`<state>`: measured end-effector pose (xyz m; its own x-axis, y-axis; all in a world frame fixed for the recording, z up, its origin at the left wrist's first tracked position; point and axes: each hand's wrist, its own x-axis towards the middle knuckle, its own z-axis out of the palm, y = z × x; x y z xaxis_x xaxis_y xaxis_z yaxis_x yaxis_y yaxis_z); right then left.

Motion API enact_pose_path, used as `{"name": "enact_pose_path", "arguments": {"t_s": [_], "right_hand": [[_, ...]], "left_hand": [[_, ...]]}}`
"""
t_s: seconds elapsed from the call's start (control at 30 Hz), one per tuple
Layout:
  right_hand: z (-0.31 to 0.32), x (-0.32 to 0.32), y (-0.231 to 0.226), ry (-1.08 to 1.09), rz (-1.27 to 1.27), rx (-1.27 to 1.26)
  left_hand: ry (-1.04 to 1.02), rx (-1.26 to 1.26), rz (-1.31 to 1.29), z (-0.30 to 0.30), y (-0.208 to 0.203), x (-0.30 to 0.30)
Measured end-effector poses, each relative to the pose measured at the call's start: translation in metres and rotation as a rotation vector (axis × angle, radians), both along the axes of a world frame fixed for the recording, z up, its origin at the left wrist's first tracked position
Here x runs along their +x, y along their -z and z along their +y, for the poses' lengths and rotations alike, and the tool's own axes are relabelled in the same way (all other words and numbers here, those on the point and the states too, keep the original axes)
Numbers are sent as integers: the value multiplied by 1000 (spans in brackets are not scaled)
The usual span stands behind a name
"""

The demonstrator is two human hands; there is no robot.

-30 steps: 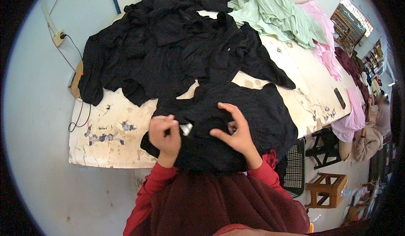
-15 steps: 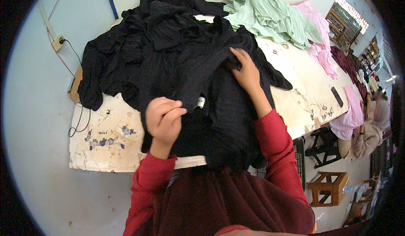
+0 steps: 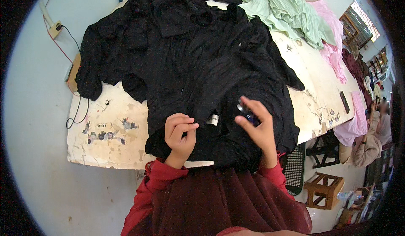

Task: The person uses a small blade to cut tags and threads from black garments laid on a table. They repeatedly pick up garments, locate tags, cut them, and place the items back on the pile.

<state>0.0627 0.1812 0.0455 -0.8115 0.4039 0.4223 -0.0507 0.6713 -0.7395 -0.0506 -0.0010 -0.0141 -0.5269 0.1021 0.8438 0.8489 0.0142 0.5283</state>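
Observation:
A crinkled black garment (image 3: 202,67) lies spread over the table, its lower part hanging at the front edge near me. A small white label (image 3: 213,120) shows in an opening in its cloth. Just left of that label, my left hand (image 3: 181,137) is closed, fingertips pinching the black cloth. My right hand (image 3: 259,128) is over the garment to the label's right, fingers curled round a small tool (image 3: 241,108) with a silver end and a dark blue part. The fingers hide most of this tool, so its kind is unclear.
Pale green cloth (image 3: 287,14) and pink cloth (image 3: 333,59) lie toward the far right of the worn table (image 3: 114,151). A flat dark object (image 3: 344,102) sits near its right edge. A wooden stool (image 3: 324,190) and a seated co-worker (image 3: 367,139) are at right.
My right hand has come off the raised cloth and moved nearer me; the small tool now shows in it. The left hand and label have shifted slightly right and nearer. The cloth lies flatter.

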Motion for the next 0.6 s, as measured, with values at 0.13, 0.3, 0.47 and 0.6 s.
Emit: {"name": "enact_pose_path", "arguments": {"t_s": [0.13, 0.3, 0.47, 0.6], "right_hand": [[-20, 0, -11, -203, -168, -198], [-29, -12, -17, -286, 66, -113], [-39, -27, 6, -268, -59, -276], [-43, -28, 18, -219, 10, -371]], "left_hand": [[3, 5, -21, -2, 0, 1], [22, 16, -72, -4, -2, 2], [22, 49, -100, -6, -5, 2], [24, 61, -132, -6, -5, 2]]}}
